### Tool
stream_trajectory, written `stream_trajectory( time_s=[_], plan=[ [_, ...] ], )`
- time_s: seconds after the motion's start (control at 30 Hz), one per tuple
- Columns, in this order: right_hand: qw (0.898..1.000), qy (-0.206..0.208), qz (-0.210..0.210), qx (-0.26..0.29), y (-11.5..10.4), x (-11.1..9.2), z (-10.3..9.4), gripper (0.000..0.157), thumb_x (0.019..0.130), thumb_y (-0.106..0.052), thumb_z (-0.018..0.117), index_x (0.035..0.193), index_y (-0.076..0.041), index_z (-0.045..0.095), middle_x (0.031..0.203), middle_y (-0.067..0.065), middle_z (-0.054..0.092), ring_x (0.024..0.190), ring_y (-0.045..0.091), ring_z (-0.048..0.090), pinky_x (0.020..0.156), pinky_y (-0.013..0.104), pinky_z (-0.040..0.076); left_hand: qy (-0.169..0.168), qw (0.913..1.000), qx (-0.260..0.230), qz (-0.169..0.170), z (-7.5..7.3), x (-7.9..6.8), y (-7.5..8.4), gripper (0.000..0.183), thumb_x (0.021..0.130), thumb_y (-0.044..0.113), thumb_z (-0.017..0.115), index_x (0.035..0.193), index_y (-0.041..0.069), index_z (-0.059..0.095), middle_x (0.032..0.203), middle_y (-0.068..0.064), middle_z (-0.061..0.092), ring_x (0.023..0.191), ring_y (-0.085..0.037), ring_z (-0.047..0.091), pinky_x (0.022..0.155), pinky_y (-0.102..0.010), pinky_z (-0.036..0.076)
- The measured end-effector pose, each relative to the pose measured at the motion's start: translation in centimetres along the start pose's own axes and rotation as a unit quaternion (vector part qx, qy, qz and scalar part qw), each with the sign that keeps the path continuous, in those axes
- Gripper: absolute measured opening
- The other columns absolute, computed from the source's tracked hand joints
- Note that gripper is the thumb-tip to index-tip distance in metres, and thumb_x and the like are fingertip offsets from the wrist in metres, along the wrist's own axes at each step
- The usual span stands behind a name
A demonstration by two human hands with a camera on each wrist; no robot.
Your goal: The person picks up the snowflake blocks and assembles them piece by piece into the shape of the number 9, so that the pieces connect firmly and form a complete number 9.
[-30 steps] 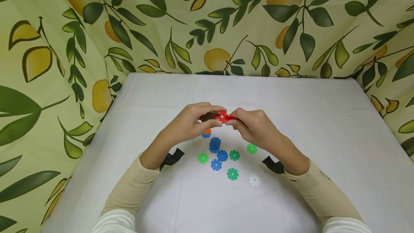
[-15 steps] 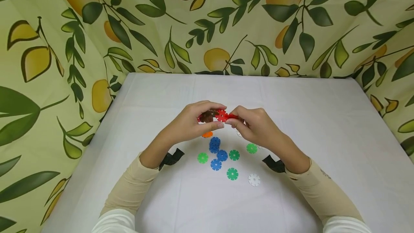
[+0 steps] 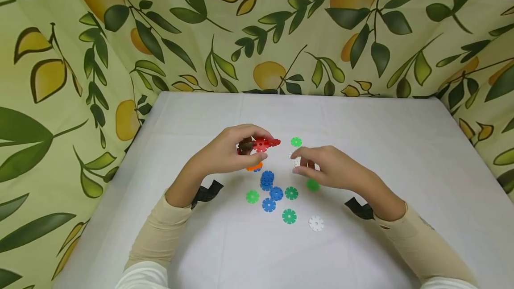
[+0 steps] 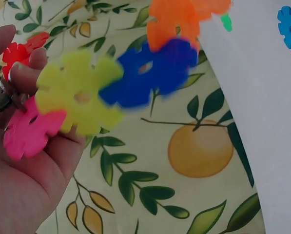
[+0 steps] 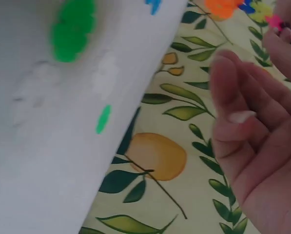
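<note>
While the left hand (image 3: 230, 150) grips a chain of notched discs (image 4: 106, 82), the right hand (image 3: 331, 167), fingers loosely bent, thumb apart, hovers near white discs (image 3: 296, 162).

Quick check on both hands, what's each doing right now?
Left hand: closed, holding a chain of colored notched discs.
Right hand: open, fingers loosely bent, nothing seen in its grasp.
</note>
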State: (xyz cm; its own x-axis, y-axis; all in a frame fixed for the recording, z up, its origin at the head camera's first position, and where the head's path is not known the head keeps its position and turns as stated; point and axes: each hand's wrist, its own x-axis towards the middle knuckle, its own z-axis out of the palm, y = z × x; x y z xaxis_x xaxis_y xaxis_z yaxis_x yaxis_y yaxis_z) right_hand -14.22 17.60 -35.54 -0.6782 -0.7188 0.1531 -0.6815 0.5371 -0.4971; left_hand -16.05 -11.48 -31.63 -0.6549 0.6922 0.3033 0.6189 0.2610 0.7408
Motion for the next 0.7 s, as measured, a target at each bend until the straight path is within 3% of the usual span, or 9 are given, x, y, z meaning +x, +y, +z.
stream_trajectory(
  time_s=[0.17, 0.33, 0.5, 0.7],
  plan=[
    [0.995, -0.094, 0.013, -0.014, 0.2, -2.5, 1.9, 0.015, 0.088, -0.02, 0.079, 0.099, -0.014, 0.071, 0.074, -0.016, 0.056, 0.065, 0.001, 0.048, 0.06, 0.022, 0.046, -0.006, 0.9999, -0.002, 0.009, 0.0, 0.1, -0.3, 0.031, 0.087, 0.017, 0.08, 0.116, 0.012, 0.069, 0.096, 0.006, 0.062, 0.064, -0.014, 0.049, 0.056, -0.027, 0.041],
    [0.987, -0.153, 0.044, -0.027, -1.2, -4.7, 4.1, 0.033, 0.08, -0.039, 0.085, 0.093, -0.019, 0.063, 0.07, -0.015, 0.045, 0.063, 0.002, 0.042, 0.058, 0.022, 0.04, -0.014, 0.9998, -0.001, 0.014, 0.2, 0.2, -0.4, 0.029, 0.087, 0.017, 0.081, 0.113, 0.013, 0.071, 0.096, 0.008, 0.064, 0.064, -0.013, 0.048, 0.056, -0.027, 0.04],
    [0.984, -0.157, 0.073, -0.042, -2.5, -5.7, 5.1, 0.04, 0.077, -0.042, 0.086, 0.094, -0.019, 0.058, 0.076, -0.013, 0.044, 0.067, 0.005, 0.043, 0.06, 0.023, 0.04, -0.005, 0.9998, 0.02, 0.005, 0.5, 0.2, -0.2, 0.024, 0.086, 0.016, 0.081, 0.108, 0.012, 0.071, 0.093, 0.007, 0.062, 0.067, -0.018, 0.051, 0.056, -0.026, 0.042],
    [0.984, -0.156, 0.09, -0.021, -2.3, -6.5, 5.0, 0.036, 0.077, -0.029, 0.088, 0.098, -0.017, 0.061, 0.083, -0.013, 0.047, 0.072, 0.005, 0.045, 0.064, 0.023, 0.044, 0.012, 0.9995, 0.024, 0.019, 0.9, 0.3, -0.1, 0.02, 0.085, 0.013, 0.08, 0.102, 0.012, 0.071, 0.091, 0.007, 0.062, 0.067, -0.016, 0.052, 0.055, -0.026, 0.045]
  ],
)
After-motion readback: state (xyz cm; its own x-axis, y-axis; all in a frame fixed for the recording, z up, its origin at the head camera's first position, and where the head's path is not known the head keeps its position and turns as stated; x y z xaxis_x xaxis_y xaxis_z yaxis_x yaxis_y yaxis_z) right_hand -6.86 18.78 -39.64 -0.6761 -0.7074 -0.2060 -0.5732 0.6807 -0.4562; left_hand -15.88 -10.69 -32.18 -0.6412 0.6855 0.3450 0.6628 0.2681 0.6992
